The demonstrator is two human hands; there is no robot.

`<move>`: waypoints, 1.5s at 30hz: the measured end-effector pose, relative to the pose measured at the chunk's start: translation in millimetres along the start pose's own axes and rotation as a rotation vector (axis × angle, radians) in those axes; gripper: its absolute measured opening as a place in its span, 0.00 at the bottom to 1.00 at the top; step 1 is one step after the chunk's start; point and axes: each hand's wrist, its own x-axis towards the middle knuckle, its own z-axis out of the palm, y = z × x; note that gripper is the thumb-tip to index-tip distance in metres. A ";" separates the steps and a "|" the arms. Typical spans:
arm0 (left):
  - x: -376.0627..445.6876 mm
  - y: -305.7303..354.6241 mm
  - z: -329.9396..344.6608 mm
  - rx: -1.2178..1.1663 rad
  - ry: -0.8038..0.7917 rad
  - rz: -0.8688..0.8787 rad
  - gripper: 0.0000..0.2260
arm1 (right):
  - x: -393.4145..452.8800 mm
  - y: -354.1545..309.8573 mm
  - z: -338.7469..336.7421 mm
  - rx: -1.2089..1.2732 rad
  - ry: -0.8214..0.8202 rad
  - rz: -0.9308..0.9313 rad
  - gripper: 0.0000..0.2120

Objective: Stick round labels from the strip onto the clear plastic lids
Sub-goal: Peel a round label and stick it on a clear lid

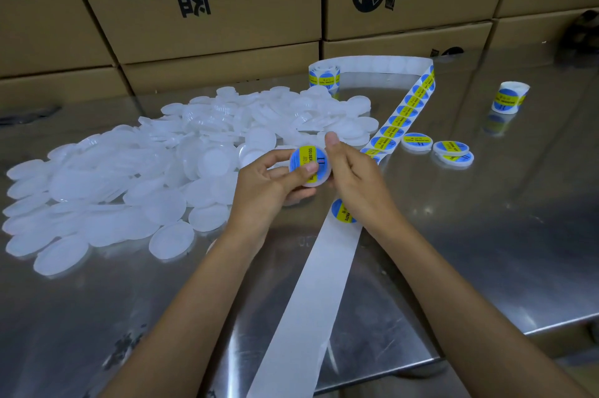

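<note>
Nearest you, the bare backing of the strip (301,316) runs off the front edge of the steel table (486,235) and slants up and right across it. Open steel lies on either side of it: a broad patch to the left below the lids, a wider one to the right reaching the table's right edge.

Your left hand (259,183) grips the lid (309,167) from the left, fingers curled beneath it and the thumb pressed down on the blue-and-yellow label (308,159) on its face. Your right hand (351,177) holds the same lid from the right, thumb raised at its far rim, the other fingers curled under; how they lie beneath cannot be told. The lid is held above the strip, just clear of the table. One label (340,211) on the strip shows below your right wrist.

To the left, the heap of unlabelled lids (146,177) spreads from near the left edge to just beside your hands, many overlapping. To the right, three labelled lids (437,148) lie close together, just beside the strip's printed run (405,109).

Farther on, the strip bends back on edge to a roll (324,75) standing near the rear of the table. A second, smaller roll (509,97) stands well apart on the right, with open steel around it.

Cardboard boxes (210,2) form a wall along the rear edge.
</note>
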 end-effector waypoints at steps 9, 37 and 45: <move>1.1 -3.6 1.7 -0.158 -0.022 -0.066 0.10 | -1.3 7.1 8.5 -0.411 0.123 -0.076 0.31; 1.9 -7.7 -4.6 0.027 -0.133 0.007 0.09 | -0.2 1.0 -5.7 -0.192 -0.026 -0.020 0.29; -0.6 -4.2 -2.5 0.047 -0.079 0.026 0.16 | 6.1 4.9 -10.1 -0.094 0.051 0.176 0.30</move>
